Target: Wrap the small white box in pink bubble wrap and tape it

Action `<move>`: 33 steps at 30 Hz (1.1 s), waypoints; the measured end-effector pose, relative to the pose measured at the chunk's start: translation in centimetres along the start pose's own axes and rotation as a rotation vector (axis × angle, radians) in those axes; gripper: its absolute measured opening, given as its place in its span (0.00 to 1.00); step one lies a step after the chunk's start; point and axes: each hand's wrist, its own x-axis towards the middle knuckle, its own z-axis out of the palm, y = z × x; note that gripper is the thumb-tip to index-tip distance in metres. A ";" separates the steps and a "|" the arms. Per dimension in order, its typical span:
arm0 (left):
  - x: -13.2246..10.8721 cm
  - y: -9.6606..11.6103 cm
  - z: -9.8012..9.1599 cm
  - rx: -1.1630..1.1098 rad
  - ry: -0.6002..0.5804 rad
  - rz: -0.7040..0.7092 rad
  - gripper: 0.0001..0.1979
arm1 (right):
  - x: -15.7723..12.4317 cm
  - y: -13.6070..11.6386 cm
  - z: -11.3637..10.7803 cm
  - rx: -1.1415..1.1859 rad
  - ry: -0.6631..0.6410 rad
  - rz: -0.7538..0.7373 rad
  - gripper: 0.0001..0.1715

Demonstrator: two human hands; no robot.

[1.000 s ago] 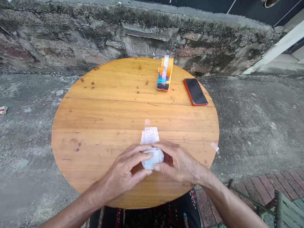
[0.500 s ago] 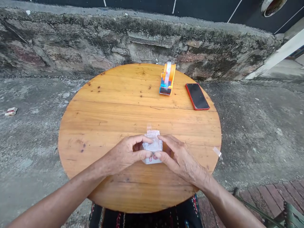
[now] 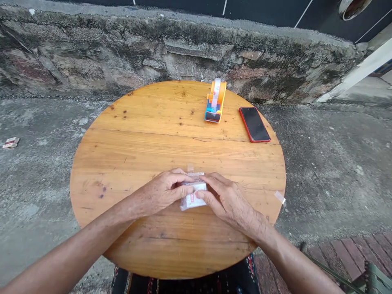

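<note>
A small white box [image 3: 199,199] with a pink mark lies near the middle of the table, partly covered in clear bubble wrap [image 3: 184,203]. My left hand [image 3: 167,188] holds its left side, thumb on top and fingers behind the far edge. From the right, my right hand [image 3: 228,198] grips it, thumb pressing the top face and fingertips on the wrap at the back. A short strip of clear tape [image 3: 190,168] sticks out beyond the far edge. Fingers hide part of the box's sides.
On the round wooden table [image 3: 137,147], a yellow and blue tape dispenser [image 3: 215,102] stands at the back, with a red-cased phone [image 3: 255,124] to its right. Another tape piece [image 3: 279,198] hangs at the right edge. Behind is a stone wall [image 3: 122,57].
My thumbs have shifted up the package, and more of the white face and its pink mark now shows. The package sits slightly tilted and a little farther left.
</note>
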 end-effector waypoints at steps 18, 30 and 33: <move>-3.7 0.9 2.8 0.154 0.349 -0.020 0.12 | -1.7 -1.8 1.5 -0.237 -0.010 -0.011 0.26; -7.3 1.5 9.4 0.397 0.691 0.287 0.22 | -2.4 -2.8 1.3 -0.272 -0.040 -0.047 0.22; -6.7 1.4 9.5 0.417 0.750 0.257 0.19 | -1.5 -2.2 -0.3 -0.132 -0.071 -0.071 0.18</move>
